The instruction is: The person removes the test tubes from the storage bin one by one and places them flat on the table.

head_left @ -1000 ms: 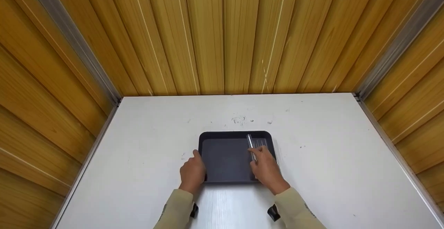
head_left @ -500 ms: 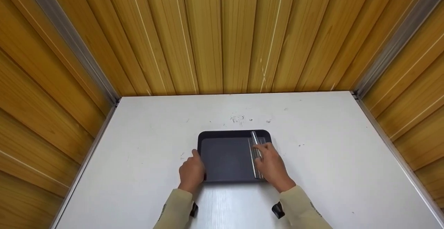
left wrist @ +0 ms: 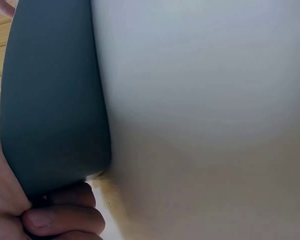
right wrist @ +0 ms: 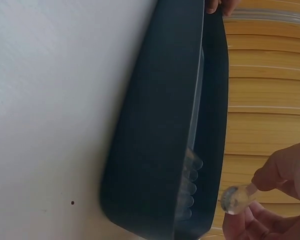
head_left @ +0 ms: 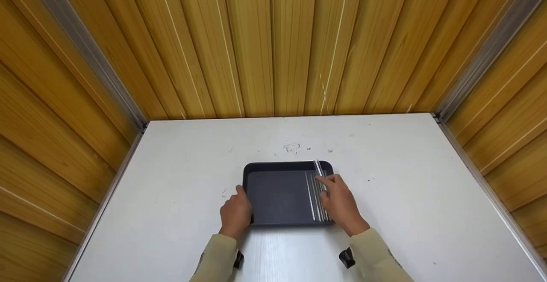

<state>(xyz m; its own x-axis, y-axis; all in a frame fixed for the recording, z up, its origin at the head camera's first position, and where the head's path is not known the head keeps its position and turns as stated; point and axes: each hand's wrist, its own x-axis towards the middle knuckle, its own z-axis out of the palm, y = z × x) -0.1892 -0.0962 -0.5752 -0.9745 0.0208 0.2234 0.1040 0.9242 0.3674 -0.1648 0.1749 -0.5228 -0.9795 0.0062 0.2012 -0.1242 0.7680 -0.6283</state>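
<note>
A shallow dark grey tray [head_left: 277,196] sits on the white table. At its left side my left hand [head_left: 236,213] grips the wall; in the left wrist view its curled fingers [left wrist: 65,220] tuck round the tray's corner. My right hand [head_left: 342,203], over the right side, pinches a clear rod [head_left: 318,168] between thumb and fingers. That rod is tilted, its far end over the back rim. Below it several clear rods [head_left: 313,198] lie side by side in the tray, partly hidden by the hand. In the right wrist view the held rod's round end [right wrist: 232,201] stands apart from the lying rods' ends [right wrist: 189,189].
The white table [head_left: 397,188] extends around the tray, with small dark marks [head_left: 292,148] behind it. Wood-look panels [head_left: 273,47] wall in the back and both sides, with grey metal posts [head_left: 478,51] at the corners.
My right hand has moved to the right with the clear rod, and more of the rods lying in the tray now show. The left hand and the tray stay in place.
</note>
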